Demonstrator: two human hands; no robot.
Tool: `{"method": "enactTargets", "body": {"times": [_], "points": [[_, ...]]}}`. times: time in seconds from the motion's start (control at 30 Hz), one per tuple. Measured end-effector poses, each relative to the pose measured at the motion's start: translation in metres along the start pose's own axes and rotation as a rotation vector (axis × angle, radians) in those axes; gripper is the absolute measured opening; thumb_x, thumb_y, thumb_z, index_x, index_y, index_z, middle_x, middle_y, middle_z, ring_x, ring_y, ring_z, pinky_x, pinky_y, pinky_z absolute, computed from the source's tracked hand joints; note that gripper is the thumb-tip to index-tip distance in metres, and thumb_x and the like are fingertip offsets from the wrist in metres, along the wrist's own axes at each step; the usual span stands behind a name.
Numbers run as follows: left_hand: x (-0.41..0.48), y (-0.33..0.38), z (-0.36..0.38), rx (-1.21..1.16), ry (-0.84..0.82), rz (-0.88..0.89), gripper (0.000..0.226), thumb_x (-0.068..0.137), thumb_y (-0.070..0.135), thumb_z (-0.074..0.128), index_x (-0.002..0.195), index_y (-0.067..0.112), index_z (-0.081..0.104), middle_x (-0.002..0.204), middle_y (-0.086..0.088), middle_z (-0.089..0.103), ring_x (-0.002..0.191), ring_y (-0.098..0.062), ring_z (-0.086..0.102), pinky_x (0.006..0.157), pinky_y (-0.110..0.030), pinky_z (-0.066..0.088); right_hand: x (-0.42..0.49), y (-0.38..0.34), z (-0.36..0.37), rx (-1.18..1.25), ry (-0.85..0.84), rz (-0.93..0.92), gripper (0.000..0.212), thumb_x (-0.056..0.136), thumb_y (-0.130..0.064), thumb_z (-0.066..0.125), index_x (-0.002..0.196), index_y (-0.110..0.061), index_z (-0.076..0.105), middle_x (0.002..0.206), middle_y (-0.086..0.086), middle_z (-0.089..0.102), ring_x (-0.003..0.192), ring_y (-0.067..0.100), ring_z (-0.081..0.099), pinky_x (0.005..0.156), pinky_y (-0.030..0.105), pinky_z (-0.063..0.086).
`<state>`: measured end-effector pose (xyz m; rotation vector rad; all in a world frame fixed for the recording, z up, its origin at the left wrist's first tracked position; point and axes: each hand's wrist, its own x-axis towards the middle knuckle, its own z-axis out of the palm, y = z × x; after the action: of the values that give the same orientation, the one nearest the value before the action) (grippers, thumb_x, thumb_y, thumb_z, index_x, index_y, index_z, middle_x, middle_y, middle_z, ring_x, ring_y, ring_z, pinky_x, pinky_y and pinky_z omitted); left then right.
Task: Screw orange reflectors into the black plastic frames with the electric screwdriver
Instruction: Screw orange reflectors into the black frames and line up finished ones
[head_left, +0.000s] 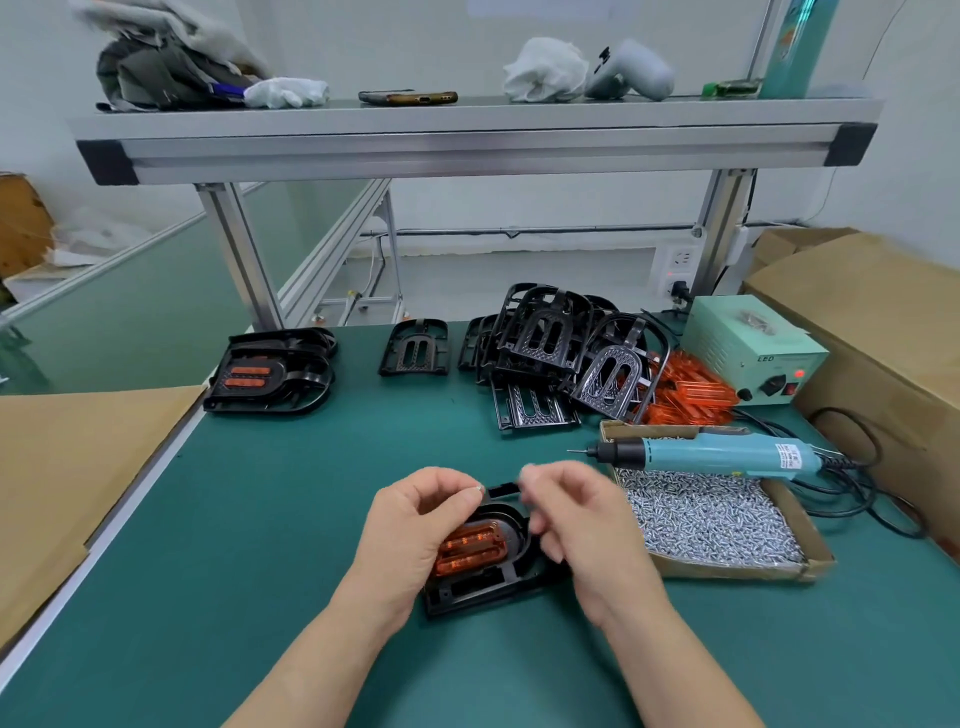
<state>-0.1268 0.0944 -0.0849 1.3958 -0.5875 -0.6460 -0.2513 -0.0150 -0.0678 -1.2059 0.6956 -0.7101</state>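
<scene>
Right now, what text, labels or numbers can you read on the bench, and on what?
"LED": on the front top edge of the pale green power box.
White sticker on the electric screwdriver: printed, but too blurred to read.
Other print on the power box front: too small to read.
Nothing else is legible.

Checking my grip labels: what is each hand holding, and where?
The left hand grips the black frame on its left side, beside the orange reflector. The right hand is blurred; its hold cannot be told.
</scene>
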Motion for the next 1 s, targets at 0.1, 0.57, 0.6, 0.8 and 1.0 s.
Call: {"method": "enactTargets", "body": {"times": [0.1,0.57,0.6,0.8,1.0], "points": [[0.004,-0.007,-0.009,0.375,0.138,0.187,0.019,0.088,0.012,0.074,0.078,0.029,0.072,0.093,0.011,0.071,0.094,-0.005,0.064,0.088,-0.018,0.046,0.012,-0.011,-0.022,0.187,0.292,-0.062,0.011,0.096,-0.013,0.065,0.096,-0.006,0.058,0.083,0.006,0.060,0.056,0.009,0.058,0.039,0.017,0.036],[0.010,-0.029,-0.024,0.465,0.102,0.206,0.022,0.084,0.013,0.078,0.076,0.033,0.077,0.111,0.021,0.065,0.120,0.002,0.046,0.090,-0.001,0.029,0.047,-0.032,-0.077,0.679,0.588,0.176,0.029,0.103,-0.025,0.055,0.130,-0.013,0.052,0.132,0.014,0.060,0.107,0.025,0.065,0.086,0.034,0.056],[0.010,-0.029,-0.024,0.468,0.098,0.207,0.022,0.084,0.012,0.078,0.075,0.033,0.077,0.112,0.018,0.065,0.120,0.002,0.046,0.089,0.000,0.029,0.052,-0.034,-0.078,0.714,0.597,0.188,0.032,0.102,-0.027,0.057,0.131,-0.015,0.053,0.128,0.012,0.061,0.101,0.024,0.064,0.077,0.033,0.056],[0.009,-0.028,-0.023,0.515,0.050,0.223,0.023,0.086,0.015,0.076,0.076,0.036,0.075,0.111,0.023,0.063,0.122,0.002,0.043,0.092,-0.002,0.029,0.066,-0.032,-0.079,0.759,0.640,0.210,0.031,0.096,-0.040,0.065,0.120,-0.020,0.058,0.113,0.006,0.063,0.096,0.018,0.066,0.053,0.021,0.053],[0.010,-0.029,-0.024,0.536,0.045,0.243,0.023,0.087,0.016,0.075,0.077,0.037,0.074,0.109,0.028,0.061,0.123,0.002,0.042,0.094,-0.005,0.028,0.061,-0.028,-0.072,0.558,0.600,-0.004,0.025,0.097,-0.042,0.063,0.104,-0.019,0.056,0.091,0.006,0.076,0.087,0.018,0.076,0.046,0.016,0.047]]}}
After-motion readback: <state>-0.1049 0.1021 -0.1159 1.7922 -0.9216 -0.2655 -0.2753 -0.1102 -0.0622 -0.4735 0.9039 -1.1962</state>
